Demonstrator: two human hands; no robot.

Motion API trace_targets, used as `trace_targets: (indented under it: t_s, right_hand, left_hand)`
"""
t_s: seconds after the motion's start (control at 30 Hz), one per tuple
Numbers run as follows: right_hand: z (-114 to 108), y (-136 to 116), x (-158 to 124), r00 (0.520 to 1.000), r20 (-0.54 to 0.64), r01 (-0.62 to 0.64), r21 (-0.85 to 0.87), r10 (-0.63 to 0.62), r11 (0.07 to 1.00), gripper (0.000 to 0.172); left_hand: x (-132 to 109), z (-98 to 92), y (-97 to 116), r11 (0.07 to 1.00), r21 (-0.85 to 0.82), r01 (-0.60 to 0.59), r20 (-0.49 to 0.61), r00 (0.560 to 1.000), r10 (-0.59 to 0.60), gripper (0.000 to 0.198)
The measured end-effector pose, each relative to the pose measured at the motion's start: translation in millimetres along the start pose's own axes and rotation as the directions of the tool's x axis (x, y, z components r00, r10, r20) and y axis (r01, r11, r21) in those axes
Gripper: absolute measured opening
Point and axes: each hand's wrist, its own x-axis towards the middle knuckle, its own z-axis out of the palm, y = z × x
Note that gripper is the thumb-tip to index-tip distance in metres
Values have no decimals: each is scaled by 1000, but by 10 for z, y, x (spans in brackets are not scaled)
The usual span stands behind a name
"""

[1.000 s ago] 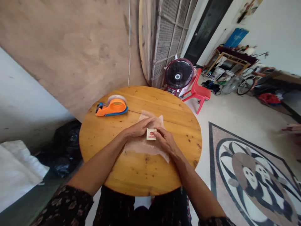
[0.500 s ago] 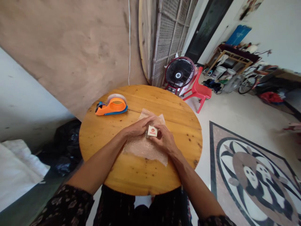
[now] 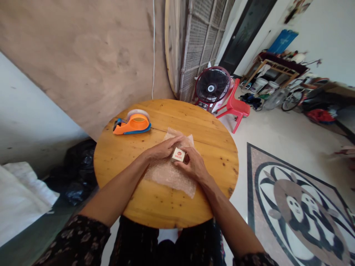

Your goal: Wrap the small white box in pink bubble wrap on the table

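Note:
A small cream box with a red mark [image 3: 178,154] is tilted up off a sheet of bubble wrap [image 3: 169,176] in the middle of a round wooden table [image 3: 144,199]. My right hand [image 3: 192,164] grips the box from the right, fingers curled round it. My left hand [image 3: 163,149] lies on the bubble wrap with its fingertips against the box's left side.
An orange and blue tape dispenser [image 3: 132,123] sits at the table's far left. Behind the table stand a red fan [image 3: 211,88], a red plastic chair [image 3: 234,107] and a leaning wooden round top [image 3: 171,44]. Black bags [image 3: 79,173] lie on the floor at left.
The box lay flat on the bubble wrap a second ago. My right hand has since lifted and tilted it. My left hand has stayed on the wrap.

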Motion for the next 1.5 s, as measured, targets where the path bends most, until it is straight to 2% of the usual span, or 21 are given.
trace_targets:
  t_s: [0.2,0.4,0.5,0.67,0.8,0.9,1.0,1.07,1.13,1.23,1.37,1.43,1.5]
  right_hand:
    - [-26,-4,-3,1000,6,-6,30,5,1000,50]
    - [-46,-20,-6,999,35,-15,31,14,999,47]
    - [-37,-10,-5,999,50,-10,26,9,1000,49]
    - [-78,45,-20,995,97,14,86,-22,996,62]
    - [-239,33,-85,992,123,21,156,-40,988,72]
    - [-356,15,-164,982,158,79,159,-105,984,77]
    - [-399,38,-219,972,197,104,113,-125,988,83]
    - [-387,75,-218,968,226,83,111,-107,990,75]
    - [-359,120,-186,969,231,56,141,-87,988,62]
    - [-329,185,-108,977,200,39,194,-78,980,53]
    - [-360,256,-16,976,188,67,234,-112,970,53]
    - [-385,287,19,974,198,63,248,-114,967,55]
    - [-400,317,54,967,226,57,265,-119,963,56]
  left_hand:
    - [6,8,20,1000,-5,7,-12,1000,-7,63]
    - [24,9,93,1000,-12,-23,-19,1000,23,53]
    - [23,11,90,1000,-1,-20,-12,1000,20,54]
    - [17,13,56,1000,-23,1,-10,1000,-1,58]
    - [-9,0,103,992,-112,57,20,998,-55,65]
    - [-1,-8,165,985,-145,94,3,996,-95,67]
    - [37,-39,242,995,-29,100,32,995,-99,60]
    - [32,-84,320,985,139,106,74,990,-117,50]
    - [-46,-133,432,937,331,108,78,987,-142,45]
    - [-329,-141,655,849,520,95,16,992,-121,58]
    - [-812,40,900,774,630,-52,24,999,47,70]
    - [-964,150,930,721,684,-111,68,994,88,71]
    - [-1017,225,891,677,728,-110,68,994,89,69]
